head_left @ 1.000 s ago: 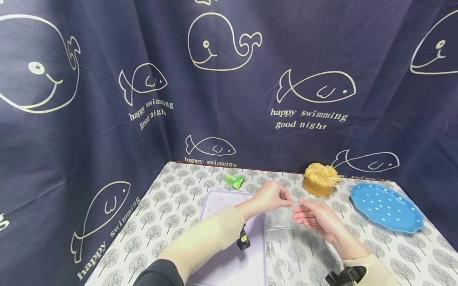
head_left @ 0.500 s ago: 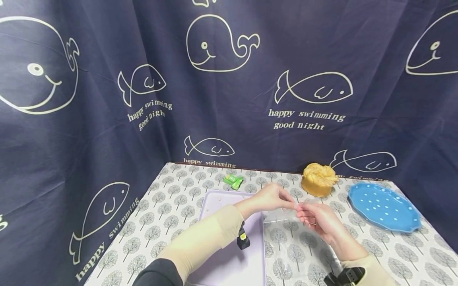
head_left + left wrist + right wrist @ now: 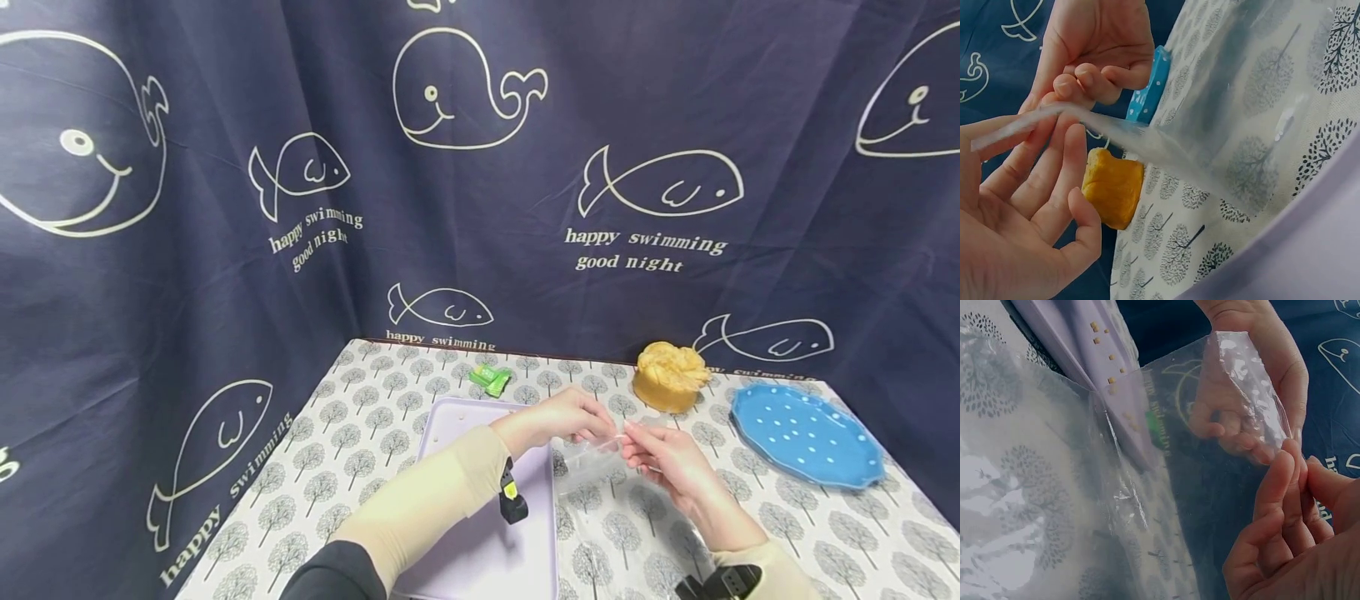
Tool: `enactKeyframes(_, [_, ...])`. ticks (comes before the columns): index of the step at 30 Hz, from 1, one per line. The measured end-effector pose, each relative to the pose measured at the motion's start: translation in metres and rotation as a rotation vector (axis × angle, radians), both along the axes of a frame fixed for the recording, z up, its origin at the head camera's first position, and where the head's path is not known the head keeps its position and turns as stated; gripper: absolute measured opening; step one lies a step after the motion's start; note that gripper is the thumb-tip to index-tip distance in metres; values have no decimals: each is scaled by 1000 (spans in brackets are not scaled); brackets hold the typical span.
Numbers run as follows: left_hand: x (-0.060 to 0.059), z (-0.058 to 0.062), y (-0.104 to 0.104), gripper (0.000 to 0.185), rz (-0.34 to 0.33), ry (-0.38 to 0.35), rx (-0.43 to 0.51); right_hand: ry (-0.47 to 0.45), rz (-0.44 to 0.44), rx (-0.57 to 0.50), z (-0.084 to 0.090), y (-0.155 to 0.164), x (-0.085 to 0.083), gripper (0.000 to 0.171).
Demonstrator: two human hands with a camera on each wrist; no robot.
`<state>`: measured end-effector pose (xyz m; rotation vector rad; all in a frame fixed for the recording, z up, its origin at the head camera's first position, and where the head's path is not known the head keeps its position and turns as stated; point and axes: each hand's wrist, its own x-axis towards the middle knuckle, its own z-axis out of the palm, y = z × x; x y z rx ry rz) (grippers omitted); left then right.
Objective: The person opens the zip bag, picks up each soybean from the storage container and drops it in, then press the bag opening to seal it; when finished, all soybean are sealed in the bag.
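Observation:
A clear plastic bag (image 3: 1035,487) hangs from both hands above the tree-patterned cloth, right of the lilac tray. In the left wrist view, my left hand (image 3: 1035,206) pinches the bag's top edge, the strip running between thumb and fingers. Opposite, my right hand (image 3: 1291,531) pinches the same edge between thumb and fingertips. In the head view, the fingertips of the left hand (image 3: 573,417) and the right hand (image 3: 671,467) meet at the edge. Through the film, nothing shows inside the bag but the cloth and tray behind it.
The lilac tray (image 3: 480,550) lies under the left forearm, with small yellowish bits (image 3: 1111,357) on it. Green wrapped packets (image 3: 491,379) lie behind it. A yellow bread-like lump (image 3: 669,379) sits at the back, beside a blue dotted plate (image 3: 810,437).
The hands, slightly apart a second ago, have come together at the bag's edge. The left fingers have bent downward, and the bag's top part has tilted and shifted between them.

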<state>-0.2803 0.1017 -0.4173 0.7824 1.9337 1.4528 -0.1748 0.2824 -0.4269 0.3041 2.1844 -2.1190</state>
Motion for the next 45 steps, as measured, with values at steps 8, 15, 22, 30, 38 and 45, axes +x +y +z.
enactKeyframes(8, [3, 5, 4, 12, -18, 520, -180, 12, -22, 121, 1, 0, 3, 20])
enactKeyframes(15, [-13, 10, 0, 12, 181, 515, -203, 1, 22, 123, 3, 0, 12, 21])
enactKeyframes(22, [-28, 5, -12, 16, 252, 540, -228, -18, 132, 123, 4, 7, 29, 22])
enactKeyframes(30, [-25, 4, -18, 19, 244, 554, -234, 72, 76, 470, -1, 5, 43, 22])
enactKeyframes(38, [-17, 7, -13, 15, 137, 570, -217, 633, -265, 879, -2, -3, 25, 35])
enactKeyframes(45, [-11, 11, -11, 13, 83, 657, -231, 859, -37, 796, 13, 15, -5, 24])
